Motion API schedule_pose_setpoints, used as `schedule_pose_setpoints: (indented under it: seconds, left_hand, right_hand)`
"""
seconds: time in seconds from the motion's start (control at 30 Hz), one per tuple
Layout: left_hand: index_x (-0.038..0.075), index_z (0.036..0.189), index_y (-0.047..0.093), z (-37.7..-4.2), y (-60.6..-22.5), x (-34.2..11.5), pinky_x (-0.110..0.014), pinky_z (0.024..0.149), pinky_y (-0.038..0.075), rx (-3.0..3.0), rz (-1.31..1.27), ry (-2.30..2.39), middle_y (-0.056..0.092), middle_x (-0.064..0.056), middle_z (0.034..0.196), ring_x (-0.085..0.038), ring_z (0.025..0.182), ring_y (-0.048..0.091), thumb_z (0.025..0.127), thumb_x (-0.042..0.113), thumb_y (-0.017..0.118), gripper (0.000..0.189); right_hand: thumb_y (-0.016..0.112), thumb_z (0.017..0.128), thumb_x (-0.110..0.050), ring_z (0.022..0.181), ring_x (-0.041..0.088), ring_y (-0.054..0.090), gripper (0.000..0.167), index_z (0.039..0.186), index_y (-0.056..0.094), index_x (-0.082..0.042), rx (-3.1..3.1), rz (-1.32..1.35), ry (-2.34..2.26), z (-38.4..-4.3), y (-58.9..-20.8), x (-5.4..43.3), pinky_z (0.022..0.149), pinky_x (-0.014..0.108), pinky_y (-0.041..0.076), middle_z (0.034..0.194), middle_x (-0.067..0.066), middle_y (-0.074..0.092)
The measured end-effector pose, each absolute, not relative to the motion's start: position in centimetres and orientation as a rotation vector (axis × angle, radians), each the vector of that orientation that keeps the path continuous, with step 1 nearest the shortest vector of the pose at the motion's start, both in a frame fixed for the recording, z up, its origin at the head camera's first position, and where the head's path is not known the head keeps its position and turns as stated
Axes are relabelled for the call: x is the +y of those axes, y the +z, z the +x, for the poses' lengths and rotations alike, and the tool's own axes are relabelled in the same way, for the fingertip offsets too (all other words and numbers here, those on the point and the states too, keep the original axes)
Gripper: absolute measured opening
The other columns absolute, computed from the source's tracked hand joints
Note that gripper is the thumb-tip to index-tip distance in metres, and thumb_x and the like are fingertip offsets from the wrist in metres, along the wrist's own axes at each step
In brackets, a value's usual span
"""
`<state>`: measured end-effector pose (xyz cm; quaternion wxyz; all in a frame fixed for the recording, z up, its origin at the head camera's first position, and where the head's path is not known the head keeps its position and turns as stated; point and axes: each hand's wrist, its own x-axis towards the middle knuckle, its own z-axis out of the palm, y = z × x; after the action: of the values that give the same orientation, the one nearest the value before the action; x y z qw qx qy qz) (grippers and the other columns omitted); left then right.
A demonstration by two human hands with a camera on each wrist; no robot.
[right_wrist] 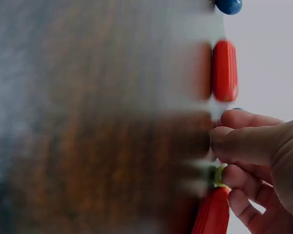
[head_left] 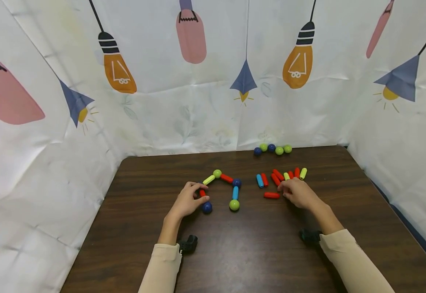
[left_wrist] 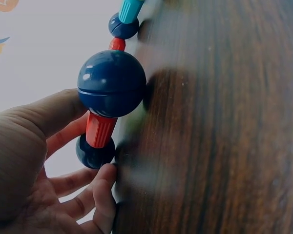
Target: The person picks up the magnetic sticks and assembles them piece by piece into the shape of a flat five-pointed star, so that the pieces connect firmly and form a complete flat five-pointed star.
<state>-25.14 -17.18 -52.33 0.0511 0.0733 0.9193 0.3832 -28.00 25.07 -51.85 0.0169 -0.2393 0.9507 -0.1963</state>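
Observation:
In the head view, balls and magnetic rods are joined in an open ring on the table. My left hand (head_left: 188, 199) grips its left side, thumb and fingers around a red magnetic rod (left_wrist: 100, 129) between two blue balls; the nearer blue ball (left_wrist: 112, 83) stands out in the left wrist view. A yellow-green rod (head_left: 208, 180), a green ball (head_left: 217, 173) and a light blue rod (head_left: 235, 193) belong to the ring. At the loose rods, my right hand (head_left: 299, 192) pinches the end of a red rod (head_left: 276, 179), its fingertips partly hiding it.
Next to the right hand lies a single red rod (head_left: 271, 195). Beyond it are a blue rod (head_left: 259, 180) and several red and yellow-green ones. Blue and green balls (head_left: 279, 150) sit in a row at the table's back edge, before a patterned cloth (head_left: 205, 114).

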Motion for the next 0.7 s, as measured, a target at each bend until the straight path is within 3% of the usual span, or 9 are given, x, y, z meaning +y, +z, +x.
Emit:
schedule_pose_setpoints:
  seconds: [0.1,0.37,0.5,0.7]
  left_hand:
    - [0.024,0.126,0.07,-25.1,-52.4,-17.2,-0.036,0.079,0.044,2.797,0.227,1.17,0.052,-0.009,0.134,-0.022,0.097,0.053,0.093,0.033,0.076,0.035]
    - [0.024,0.127,0.069,-25.3,-52.5,-17.1,-0.036,0.078,0.044,2.78,0.225,1.181,0.051,-0.009,0.135,-0.022,0.098,0.052,0.094,0.033,0.075,0.034]
    - [0.024,0.128,0.069,-25.3,-52.5,-17.1,-0.037,0.08,0.044,2.779,0.212,1.183,0.051,-0.009,0.135,-0.023,0.1,0.052,0.094,0.032,0.075,0.035]
    - [0.023,0.129,0.068,-25.4,-52.5,-17.1,-0.037,0.08,0.044,2.776,0.212,1.171,0.051,-0.009,0.136,-0.024,0.102,0.052,0.094,0.032,0.075,0.036]
  right_hand:
    - [0.071,0.09,-0.001,0.079,0.013,0.054,0.016,0.103,0.074,-0.011,2.955,-0.739,-0.622,-27.9,-52.0,25.3,0.074,0.036,0.047,0.082,-0.005,0.063]
    - [0.067,0.099,-0.015,0.092,0.017,0.063,0.016,0.113,0.072,-0.009,2.938,-0.657,-0.875,-26.6,-51.0,25.1,0.081,0.039,0.053,0.104,0.003,0.072]
    - [0.061,0.104,-0.021,0.094,0.021,0.066,0.022,0.12,0.07,-0.008,2.99,-0.443,-1.055,-25.4,-49.5,26.9,0.079,0.035,0.052,0.111,0.009,0.073]
    - [0.058,0.105,-0.029,0.091,0.025,0.063,0.03,0.121,0.066,-0.005,3.01,-0.166,-1.011,-23.4,-48.6,31.4,0.072,0.033,0.049,0.107,0.014,0.071]
